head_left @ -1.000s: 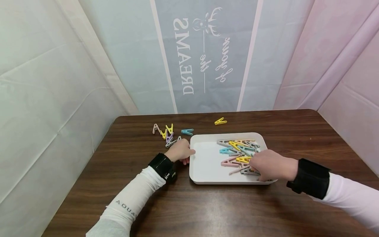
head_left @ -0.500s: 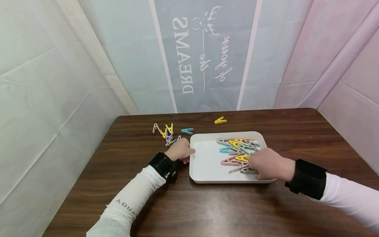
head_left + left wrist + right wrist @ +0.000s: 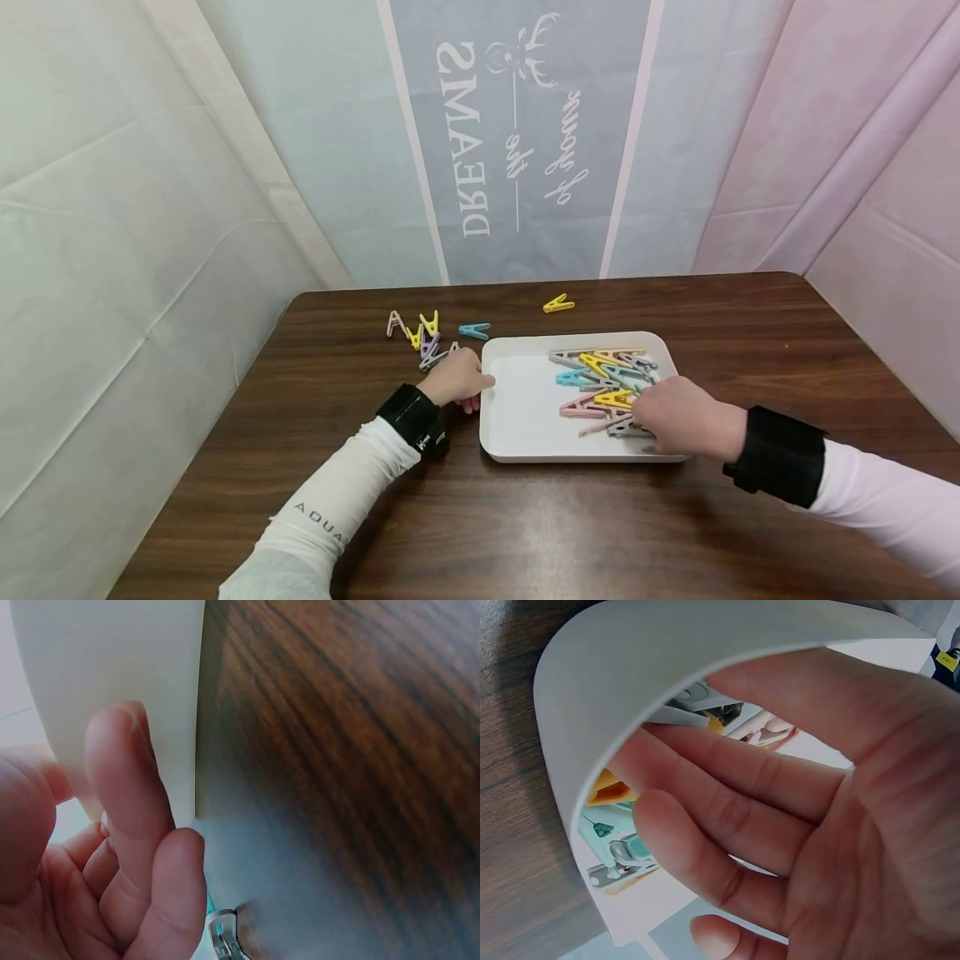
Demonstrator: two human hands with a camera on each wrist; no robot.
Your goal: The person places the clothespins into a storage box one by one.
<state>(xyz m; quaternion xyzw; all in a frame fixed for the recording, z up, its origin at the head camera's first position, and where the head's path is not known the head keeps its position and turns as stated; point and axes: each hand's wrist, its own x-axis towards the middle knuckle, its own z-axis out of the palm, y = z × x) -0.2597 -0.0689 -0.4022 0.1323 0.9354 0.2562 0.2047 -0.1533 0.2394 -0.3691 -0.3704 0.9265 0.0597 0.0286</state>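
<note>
A white rectangular tray [image 3: 517, 417] stands on the table, with several clothespins [image 3: 591, 407] in yellow, pink, grey, blue and green piled over its right half. My left hand [image 3: 453, 382] holds the tray's left side, thumb at the rim and fingers against the outer wall [image 3: 150, 660]. Inside the right end, my right hand [image 3: 678, 417] reaches down among the clothespins. A grey clothespin [image 3: 676, 715] is pinched between its thumb and a fingertip; the tips are partly hidden behind the tray's rim. The other fingers [image 3: 682, 832] are loosely bent.
Beyond my left hand lie loose clothespins: pink [image 3: 395, 323], yellow [image 3: 429, 322], purple [image 3: 429, 345] and grey [image 3: 435, 358]. A blue one [image 3: 474, 331] is just behind the tray, and a yellow one [image 3: 558, 303] near the table's [image 3: 360, 517] back edge. Fabric walls [image 3: 337, 167] enclose the far sides.
My right hand has shifted slightly within the tray's right end and stays low among the clothespins. My left hand keeps its place at the tray's left side.
</note>
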